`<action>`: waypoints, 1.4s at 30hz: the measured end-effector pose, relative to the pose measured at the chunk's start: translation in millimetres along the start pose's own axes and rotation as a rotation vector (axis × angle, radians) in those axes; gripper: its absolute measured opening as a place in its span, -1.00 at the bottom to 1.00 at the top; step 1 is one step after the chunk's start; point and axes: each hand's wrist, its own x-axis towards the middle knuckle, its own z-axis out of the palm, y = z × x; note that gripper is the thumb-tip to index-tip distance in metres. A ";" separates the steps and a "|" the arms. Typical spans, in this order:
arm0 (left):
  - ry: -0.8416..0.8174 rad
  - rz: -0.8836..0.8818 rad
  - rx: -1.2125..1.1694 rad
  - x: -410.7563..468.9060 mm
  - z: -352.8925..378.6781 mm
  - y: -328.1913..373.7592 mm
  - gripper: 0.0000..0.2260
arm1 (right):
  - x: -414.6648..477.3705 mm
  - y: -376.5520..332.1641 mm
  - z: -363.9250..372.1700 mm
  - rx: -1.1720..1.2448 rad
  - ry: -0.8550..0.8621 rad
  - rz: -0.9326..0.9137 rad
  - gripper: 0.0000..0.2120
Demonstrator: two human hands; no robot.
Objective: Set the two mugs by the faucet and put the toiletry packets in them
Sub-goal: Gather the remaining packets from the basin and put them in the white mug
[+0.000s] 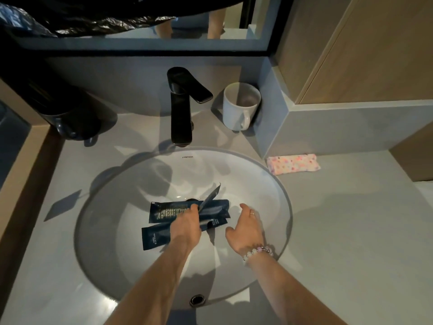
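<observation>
Left hand [187,224] is down in the sink [269,184], fingers pinched on one dark packet [210,198] that tilts up off the pile; right hand [246,225] hovers open beside it, holding nothing. Best bet here: gather the other packets [168,212] flat in the basin into one bunch with the free hand, so they go upright into a mug without snagging. One white mug [239,106] stands right of the faucet [181,104], looking empty. A second mug isn't in sight on the bench [351,231].
</observation>
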 end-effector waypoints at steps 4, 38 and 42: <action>0.049 -0.173 -0.346 -0.4 -23.7 -12.4 -0.73 | -0.3 -3.4 1.2 -0.107 -0.042 -0.041 -0.38; 0.064 -0.631 -1.494 -60.2 -75.6 -95.1 -0.69 | 63.3 -12.3 34.0 -0.821 -0.002 -0.403 -0.67; 0.040 -0.601 -1.621 -62.3 -81.1 -92.7 -0.72 | 66.1 -19.2 13.6 -0.727 0.037 -0.396 -0.73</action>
